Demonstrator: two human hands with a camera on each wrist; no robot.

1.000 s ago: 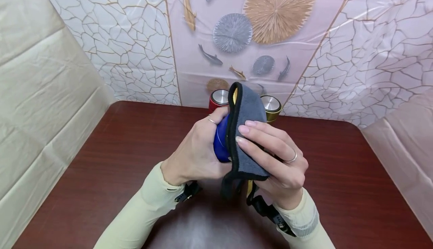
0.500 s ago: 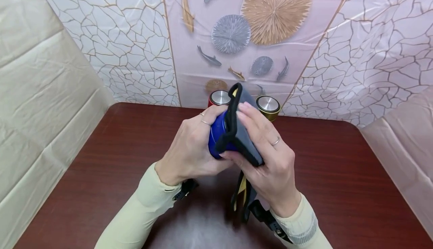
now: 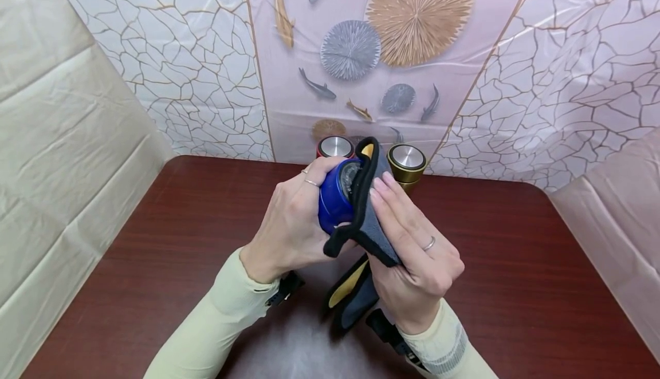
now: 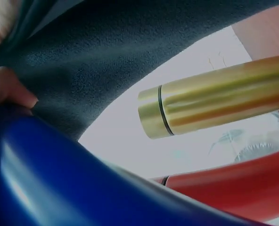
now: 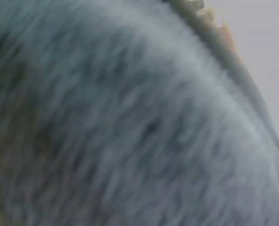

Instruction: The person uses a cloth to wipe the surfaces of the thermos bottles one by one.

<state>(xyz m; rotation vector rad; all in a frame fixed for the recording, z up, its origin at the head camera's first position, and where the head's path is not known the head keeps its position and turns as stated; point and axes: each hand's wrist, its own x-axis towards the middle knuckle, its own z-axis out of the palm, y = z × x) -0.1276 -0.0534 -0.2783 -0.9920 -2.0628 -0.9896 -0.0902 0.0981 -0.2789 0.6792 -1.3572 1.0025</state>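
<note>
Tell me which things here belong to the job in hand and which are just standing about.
In the job:
blue bottle, held by the left hand
grey cloth, held by the right hand

Apparently just standing about:
red bottle
gold bottle

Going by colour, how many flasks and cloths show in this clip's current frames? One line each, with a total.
Blue flask: 1
Red flask: 1
Gold flask: 1
Grey-and-yellow cloth: 1
Total: 4

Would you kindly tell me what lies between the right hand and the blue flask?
The grey cloth lies between the right hand and the blue flask, in the head view.
</note>
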